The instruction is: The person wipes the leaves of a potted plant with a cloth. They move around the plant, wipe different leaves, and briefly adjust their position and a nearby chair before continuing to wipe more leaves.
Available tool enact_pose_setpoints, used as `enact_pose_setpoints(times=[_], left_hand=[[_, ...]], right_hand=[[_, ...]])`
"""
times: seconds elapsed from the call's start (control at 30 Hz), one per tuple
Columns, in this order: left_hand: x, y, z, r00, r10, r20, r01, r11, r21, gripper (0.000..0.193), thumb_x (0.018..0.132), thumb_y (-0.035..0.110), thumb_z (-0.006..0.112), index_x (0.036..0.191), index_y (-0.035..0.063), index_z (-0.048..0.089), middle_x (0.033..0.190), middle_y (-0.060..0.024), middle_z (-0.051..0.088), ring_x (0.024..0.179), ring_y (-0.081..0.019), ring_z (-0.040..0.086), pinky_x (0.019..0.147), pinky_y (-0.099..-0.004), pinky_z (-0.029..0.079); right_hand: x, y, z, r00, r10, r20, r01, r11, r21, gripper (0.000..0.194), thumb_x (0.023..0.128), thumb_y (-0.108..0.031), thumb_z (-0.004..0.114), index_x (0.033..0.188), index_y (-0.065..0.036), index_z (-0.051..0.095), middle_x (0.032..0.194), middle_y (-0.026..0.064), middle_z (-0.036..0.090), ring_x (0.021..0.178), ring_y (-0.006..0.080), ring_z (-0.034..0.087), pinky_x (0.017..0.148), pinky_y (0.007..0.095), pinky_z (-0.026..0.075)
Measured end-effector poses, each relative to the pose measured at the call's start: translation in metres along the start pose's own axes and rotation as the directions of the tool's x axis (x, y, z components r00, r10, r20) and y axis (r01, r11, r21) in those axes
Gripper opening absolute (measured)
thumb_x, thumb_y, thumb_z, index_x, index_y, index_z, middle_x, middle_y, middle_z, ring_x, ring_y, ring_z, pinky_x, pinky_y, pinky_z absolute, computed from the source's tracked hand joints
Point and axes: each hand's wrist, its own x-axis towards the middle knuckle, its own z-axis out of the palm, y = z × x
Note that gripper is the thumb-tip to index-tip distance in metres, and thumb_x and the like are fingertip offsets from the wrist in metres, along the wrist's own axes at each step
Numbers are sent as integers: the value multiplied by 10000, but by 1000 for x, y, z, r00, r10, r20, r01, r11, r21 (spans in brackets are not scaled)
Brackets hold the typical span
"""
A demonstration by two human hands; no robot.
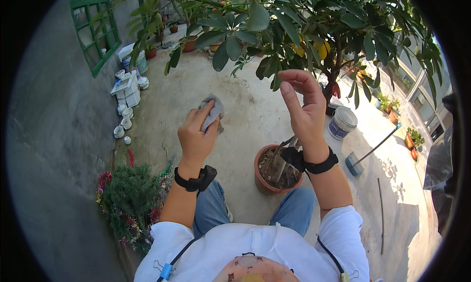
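A bunched grey cloth [214,112] is gripped between the thumb and fingers of my left hand [197,133], held out in front of me. My right hand [306,109] is raised with the thumb and curved fingers apart, and nothing shows between them. Its fingertips are near the drooping green leaves of a large potted plant [233,48]. Below my right wrist stands a terracotta-coloured pot [262,184] with soil and pale stems. My right forearm and wrist strap hide part of those stems.
To the right are a lidded plastic bucket [342,123], a long-handled dustpan or brush [354,164] and a thin stick [381,215] on the concrete floor. White jars [126,123] line the left wall. A tinsel-trimmed artificial tree [128,197] lies near my left elbow.
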Motion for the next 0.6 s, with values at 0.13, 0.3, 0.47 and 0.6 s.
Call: enact_pose_setpoints(times=[0.13, 0.3, 0.47, 0.6], left_hand=[[9, 10, -4, 996, 75, -49, -79, 994, -73, 373, 764, 69, 747, 1134, 74, 700, 879, -107, 664, 737, -286, 675, 626, -334, 534], [39, 53, 9, 943, 332, -38, -334, 940, -73, 452, 724, 79, 740, 1171, 122, 690, 891, -88, 651, 718, -270, 671, 606, -349, 538], [83, 90, 43, 906, 424, -18, -418, 899, 127, 464, 696, 105, 734, 1154, 160, 685, 897, -73, 646, 688, -295, 645, 584, -366, 524], [103, 76, 64, 921, 378, 90, -384, 849, 362, 371, 782, 220, 680, 1152, 232, 678, 941, -72, 659, 739, -324, 666, 607, -415, 537]], right_hand=[[-48, 13, 18, 837, 395, 379, -476, 867, 145, 513, 989, -476, 482, 1149, -7, 614, 1146, 90, 631, 1123, 185, 571, 995, 339, 424], [-22, 48, 42, 791, 456, 409, -562, 277, 779, 784, 958, -665, 349, 1420, -36, 422, 1408, 141, 477, 1319, 253, 432, 1109, 406, 318], [17, 46, 46, 883, 366, 294, -308, -22, 951, 870, 913, -701, 401, 1461, -27, 357, 1456, 157, 442, 1322, 296, 445, 1143, 444, 299], [26, 52, 36, 906, 295, 304, -286, -103, 953, 764, 903, -684, 445, 1337, -60, 512, 1346, 121, 545, 1213, 274, 497, 1072, 410, 338]])
